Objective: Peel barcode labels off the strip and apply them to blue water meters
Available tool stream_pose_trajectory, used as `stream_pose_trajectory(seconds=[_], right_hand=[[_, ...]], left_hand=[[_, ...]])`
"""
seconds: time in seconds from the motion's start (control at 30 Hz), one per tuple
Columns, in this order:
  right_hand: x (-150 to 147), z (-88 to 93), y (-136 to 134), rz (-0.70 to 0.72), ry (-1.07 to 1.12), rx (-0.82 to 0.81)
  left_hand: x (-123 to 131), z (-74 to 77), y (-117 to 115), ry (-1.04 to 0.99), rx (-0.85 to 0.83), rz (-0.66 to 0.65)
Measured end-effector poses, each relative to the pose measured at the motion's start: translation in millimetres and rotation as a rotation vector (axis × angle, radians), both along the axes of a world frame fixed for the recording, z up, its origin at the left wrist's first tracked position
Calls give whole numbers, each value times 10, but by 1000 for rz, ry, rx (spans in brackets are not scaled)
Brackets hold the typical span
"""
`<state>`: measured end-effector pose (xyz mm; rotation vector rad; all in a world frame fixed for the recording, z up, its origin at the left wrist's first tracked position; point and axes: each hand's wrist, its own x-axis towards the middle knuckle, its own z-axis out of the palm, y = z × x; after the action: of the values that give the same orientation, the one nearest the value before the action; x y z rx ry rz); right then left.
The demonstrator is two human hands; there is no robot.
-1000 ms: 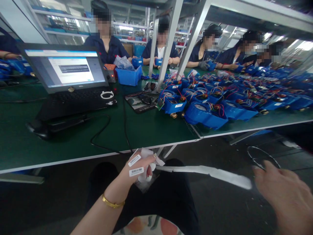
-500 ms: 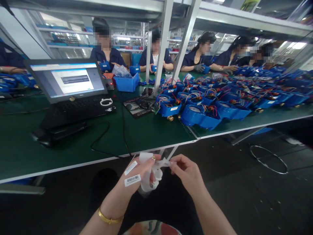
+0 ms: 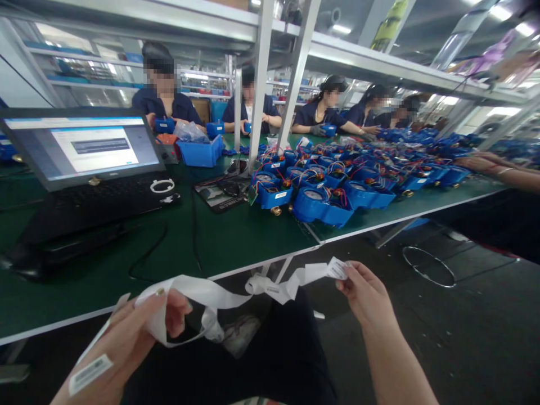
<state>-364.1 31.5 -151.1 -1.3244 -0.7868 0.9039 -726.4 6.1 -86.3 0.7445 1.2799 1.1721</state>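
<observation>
A long white strip of label tape (image 3: pixel 211 293) stretches, twisted and curled, between my hands, in front of the bench edge. My left hand (image 3: pixel 141 323) has its fingers curled round the strip, which loops over them and hangs below. Stuck to the back of that hand is a white barcode sticker (image 3: pixel 90 373), with another label seen edge-on near the thumb. Between thumb and fingers, my right hand (image 3: pixel 367 295) pinches the strip's far end, where a printed label (image 3: pixel 337 268) shows. A crumpled clear piece of plastic (image 3: pixel 241 335) lies below the strip, over my lap.
On the green bench (image 3: pixel 261 239) stand an open laptop (image 3: pixel 84 149) with a white ring (image 3: pixel 162 185) on it, a black handheld device (image 3: pixel 37 261) and a blue bin (image 3: pixel 200 151). Many blue meter housings (image 3: pixel 323 205) with loose wires fill the right. Several people sit opposite.
My hands have moved far apart, the left one leftward and the right one rightward. The bunched strip is now drawn out between them. The view has shifted, and another person's arm appears at right.
</observation>
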Motion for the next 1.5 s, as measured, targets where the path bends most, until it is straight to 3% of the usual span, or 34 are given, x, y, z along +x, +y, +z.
stream_pose_trajectory(seconds=[0.13, 0.23, 0.33, 0.43, 0.57, 0.73, 0.87, 0.97, 1.07, 1.17, 1.33, 1.5], right_hand=[[20, 248, -65, 31, -108, 31], [-65, 507, -84, -1, -337, 43], [-205, 774, -92, -7, -645, 83], [-286, 958, -78, 32, -698, 142], [-193, 993, 8, 18, -635, 169], [10, 841, 92, -7, -429, 140], [22, 844, 15, -13, -368, 212], [-106, 977, -80, -31, -568, 194], [-285, 1111, -125, 4, -760, 185], [-446, 1197, -110, 77, -807, 207], [-694, 1317, -62, 236, -648, 236], [-890, 1386, 52, 312, -523, 274]], left_hand=[[24, -258, -3, 267, -64, -310], [126, -412, 39, 360, -90, -458], [230, -495, 103, 474, -98, -579], [311, -506, 147, 398, -52, -682], [339, -382, 144, 155, 3, -532], [186, -147, 101, 153, 60, -408], [14, -181, 129, 295, 45, -457], [-3, -310, 185, 518, 89, -531], [137, -340, 230, 700, 187, -431], [398, -148, 246, 741, 255, -374], [886, 359, 279, 532, 532, -533], [1124, 566, 338, 576, 579, -471]])
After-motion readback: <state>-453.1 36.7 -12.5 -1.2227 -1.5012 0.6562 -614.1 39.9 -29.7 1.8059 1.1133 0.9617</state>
